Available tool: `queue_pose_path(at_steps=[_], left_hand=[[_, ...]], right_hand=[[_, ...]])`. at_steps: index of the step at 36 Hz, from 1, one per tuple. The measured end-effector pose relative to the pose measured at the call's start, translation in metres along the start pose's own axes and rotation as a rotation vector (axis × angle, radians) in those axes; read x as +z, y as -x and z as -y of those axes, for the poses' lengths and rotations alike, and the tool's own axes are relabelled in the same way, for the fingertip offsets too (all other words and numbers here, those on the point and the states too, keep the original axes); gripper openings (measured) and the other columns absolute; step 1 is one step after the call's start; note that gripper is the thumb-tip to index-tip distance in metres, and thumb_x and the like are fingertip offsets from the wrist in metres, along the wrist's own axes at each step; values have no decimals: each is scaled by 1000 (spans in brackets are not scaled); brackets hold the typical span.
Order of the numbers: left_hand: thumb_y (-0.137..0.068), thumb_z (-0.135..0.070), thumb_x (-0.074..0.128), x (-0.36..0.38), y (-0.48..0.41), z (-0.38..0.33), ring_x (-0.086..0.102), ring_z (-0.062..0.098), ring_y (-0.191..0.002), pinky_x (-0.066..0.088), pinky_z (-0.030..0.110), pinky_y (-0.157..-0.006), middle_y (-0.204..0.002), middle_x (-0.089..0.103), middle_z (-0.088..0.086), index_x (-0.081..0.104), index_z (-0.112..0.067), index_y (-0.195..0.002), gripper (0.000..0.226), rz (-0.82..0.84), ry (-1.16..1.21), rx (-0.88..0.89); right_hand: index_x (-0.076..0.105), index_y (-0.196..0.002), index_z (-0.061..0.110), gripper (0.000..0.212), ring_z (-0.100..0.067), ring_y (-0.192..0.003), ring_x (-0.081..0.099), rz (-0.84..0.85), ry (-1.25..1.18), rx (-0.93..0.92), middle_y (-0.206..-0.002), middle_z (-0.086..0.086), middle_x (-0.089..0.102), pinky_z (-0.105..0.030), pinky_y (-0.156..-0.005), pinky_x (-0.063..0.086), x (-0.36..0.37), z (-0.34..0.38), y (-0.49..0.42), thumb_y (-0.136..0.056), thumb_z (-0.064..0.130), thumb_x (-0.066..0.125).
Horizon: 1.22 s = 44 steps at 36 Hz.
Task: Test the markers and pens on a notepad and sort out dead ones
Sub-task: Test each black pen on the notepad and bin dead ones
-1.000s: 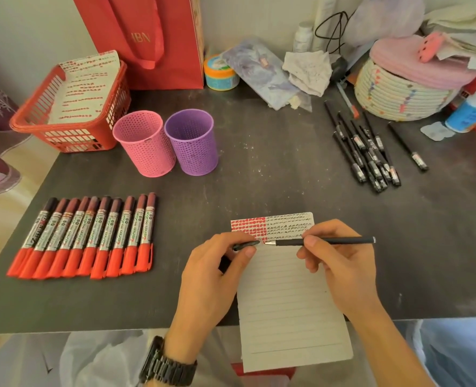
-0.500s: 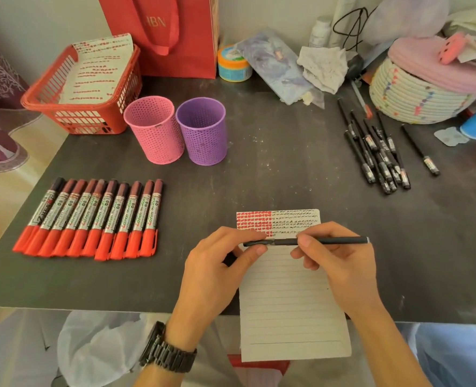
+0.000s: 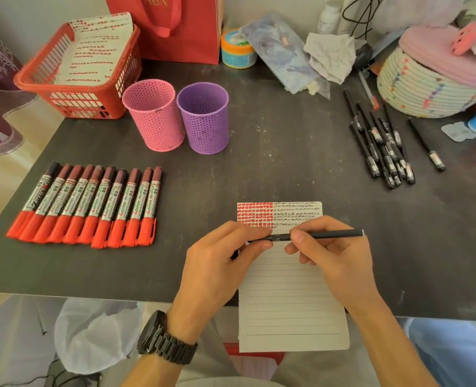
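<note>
A thin black pen (image 3: 331, 234) lies level above the lined notepad (image 3: 287, 297), whose top rows carry red and black test marks. My right hand (image 3: 334, 255) grips the pen's barrel. My left hand (image 3: 217, 263) pinches the cap end of the same pen, and cap and barrel are joined. Several red markers (image 3: 91, 208) lie in a row on the left of the dark table (image 3: 273, 152). Several black pens (image 3: 382, 146) lie in a heap at the right, one more (image 3: 426, 145) lying apart.
A pink mesh cup (image 3: 154, 115) and a purple mesh cup (image 3: 203, 118) stand side by side behind the markers. A red basket (image 3: 74, 74) holding marked paper sits at the back left. A woven basket (image 3: 423, 82), a red bag (image 3: 169, 26) and clutter line the back.
The cap in my left hand has moved right and closed onto the pen held by my right hand; the bare tip seen a second ago is now covered. The camera has tilted down.
</note>
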<state>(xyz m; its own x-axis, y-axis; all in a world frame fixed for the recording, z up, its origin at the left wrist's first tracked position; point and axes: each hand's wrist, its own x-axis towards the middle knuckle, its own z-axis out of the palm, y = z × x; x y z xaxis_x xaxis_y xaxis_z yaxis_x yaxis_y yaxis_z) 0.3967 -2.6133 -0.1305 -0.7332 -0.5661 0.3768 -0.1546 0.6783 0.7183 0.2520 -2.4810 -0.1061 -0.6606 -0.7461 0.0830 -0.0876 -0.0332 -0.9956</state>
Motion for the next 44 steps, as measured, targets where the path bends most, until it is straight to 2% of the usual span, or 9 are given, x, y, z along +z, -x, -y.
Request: queue_pose_path(at_steps=[5, 9, 15, 25, 33, 37, 40, 42, 44], left_hand=[[-94, -38, 63, 2, 0, 3, 64, 4, -96, 56, 29, -76, -109, 71, -14, 75, -25, -112, 25, -21, -45, 40], [-95, -39, 63, 3, 0, 5, 62, 5, -96, 55, 29, -75, -110, 70, -14, 74, -26, -113, 25, -12, -71, 59], [-98, -41, 59, 3, -1, 3, 60, 5, -95, 53, 29, -75, -113, 68, -17, 72, -28, -116, 26, 38, -77, 39], [-98, -41, 57, 1, 2, -4, 59, 5, -104, 54, 29, -80, -120, 64, -20, 67, -34, -122, 26, 131, -144, 10], [-94, -48, 60, 0, 3, -1, 56, 2, -100, 52, 25, -77, -114, 59, -23, 67, -37, -109, 19, 106, -193, 5], [-94, -55, 57, -1, 4, 1, 53, 0, -97, 51, 23, -76, -109, 57, -26, 65, -41, -110, 23, 76, -190, -25], [-93, -60, 53, -2, 3, 2, 50, -1, -107, 45, 21, -88, -115, 56, -26, 59, -43, -121, 33, 81, -244, -43], [-93, -60, 50, -1, 2, 3, 47, 1, -118, 41, 24, -99, -124, 54, -24, 55, -41, -128, 40, 102, -299, -54], [-93, -55, 51, 1, 2, 5, 47, 5, -124, 40, 28, -104, -128, 54, -21, 56, -37, -130, 41, 106, -337, -51]], right_hand=[[76, -88, 22, 9, -11, -63, 71, 24, -16, 6, -81, -2, 77, -18, -55, 52, -1, 0, 0, -86, 14, 72], [76, -90, 16, 7, -12, -64, 71, 42, -8, 7, -83, -3, 78, -16, -55, 52, 0, 1, -1, -86, 22, 74], [74, -91, 11, 8, -9, -62, 71, 21, -12, -3, -79, -3, 77, -15, -54, 50, 0, 0, 0, -85, 16, 71], [76, -87, 27, 9, -20, -72, 74, 7, 100, -14, -86, -2, 77, -20, -58, 56, 2, -2, 3, -84, 21, 72], [76, -84, 34, 18, -18, -77, 72, 48, 297, 2, -82, 2, 76, -34, -65, 57, 7, -9, 4, -84, 16, 78], [76, -82, 35, 16, -14, -68, 70, 22, 282, 50, -80, 2, 77, -29, -62, 56, 7, -6, 1, -81, 20, 80], [76, -85, 31, 5, -18, -61, 69, -67, 150, 107, -74, -7, 75, -23, -54, 55, 0, 2, -3, -81, 33, 73], [75, -90, 24, 24, -21, -65, 71, -134, 94, 162, -78, -9, 75, -24, -53, 56, -13, 4, -9, -81, 44, 66], [71, -96, 14, 30, -23, -72, 74, -176, 58, 236, -86, -10, 76, -27, -54, 58, -30, 3, -18, -89, 42, 61]])
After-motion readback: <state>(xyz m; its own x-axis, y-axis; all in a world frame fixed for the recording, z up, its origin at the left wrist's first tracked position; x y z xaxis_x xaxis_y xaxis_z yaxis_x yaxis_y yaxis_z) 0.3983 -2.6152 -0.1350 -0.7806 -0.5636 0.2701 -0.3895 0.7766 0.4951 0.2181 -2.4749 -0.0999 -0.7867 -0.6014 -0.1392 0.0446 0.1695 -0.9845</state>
